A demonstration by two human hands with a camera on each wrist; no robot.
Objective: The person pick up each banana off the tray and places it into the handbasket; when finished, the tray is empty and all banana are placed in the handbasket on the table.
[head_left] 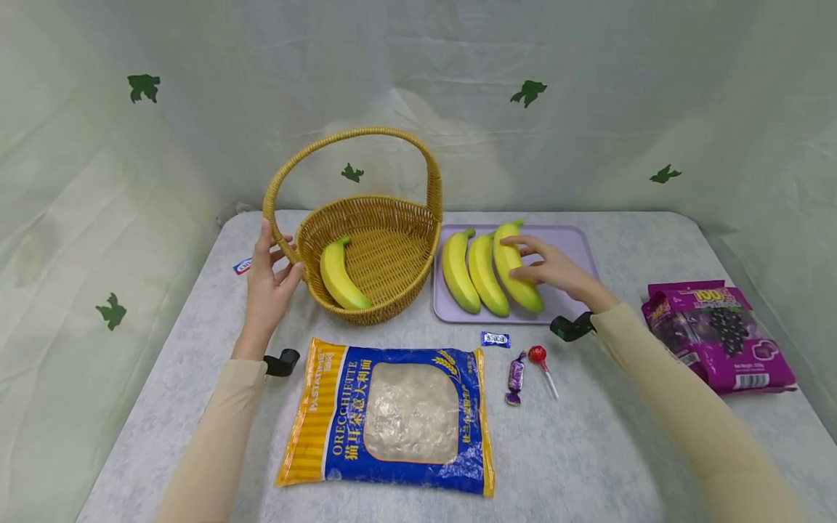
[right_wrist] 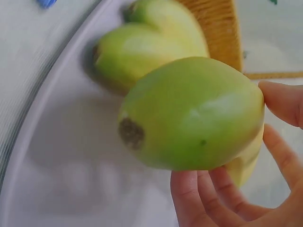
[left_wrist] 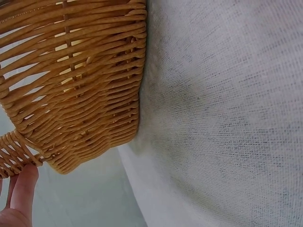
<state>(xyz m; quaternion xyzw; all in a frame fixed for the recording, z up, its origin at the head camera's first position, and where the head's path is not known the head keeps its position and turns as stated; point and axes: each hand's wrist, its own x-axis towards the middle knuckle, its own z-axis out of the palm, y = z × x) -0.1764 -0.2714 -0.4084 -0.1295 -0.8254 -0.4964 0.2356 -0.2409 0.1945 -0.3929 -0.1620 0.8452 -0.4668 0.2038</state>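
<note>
A wicker basket [head_left: 392,207] with a tall hoop handle stands at the back left. One banana [head_left: 338,274] lies inside it. My left hand [head_left: 264,280] holds the lower left end of the handle; in the left wrist view, fingers [left_wrist: 22,191] touch the weave there. To the basket's right is a lilac tray [head_left: 575,250] bearing two bananas side by side, a left one [head_left: 458,270] and a middle one [head_left: 485,276]. My right hand [head_left: 556,269] grips a third banana [right_wrist: 189,116] over the tray, thumb and fingers on opposite sides of it.
In front lie a blue-and-yellow pasta bag [head_left: 405,418], a small blue candy [head_left: 495,339], a purple wrapped candy [head_left: 515,379] and a red lollipop [head_left: 538,354]. A purple grape candy bag [head_left: 719,338] is at the right. A small red-blue wrapper [head_left: 242,266] lies left of the basket.
</note>
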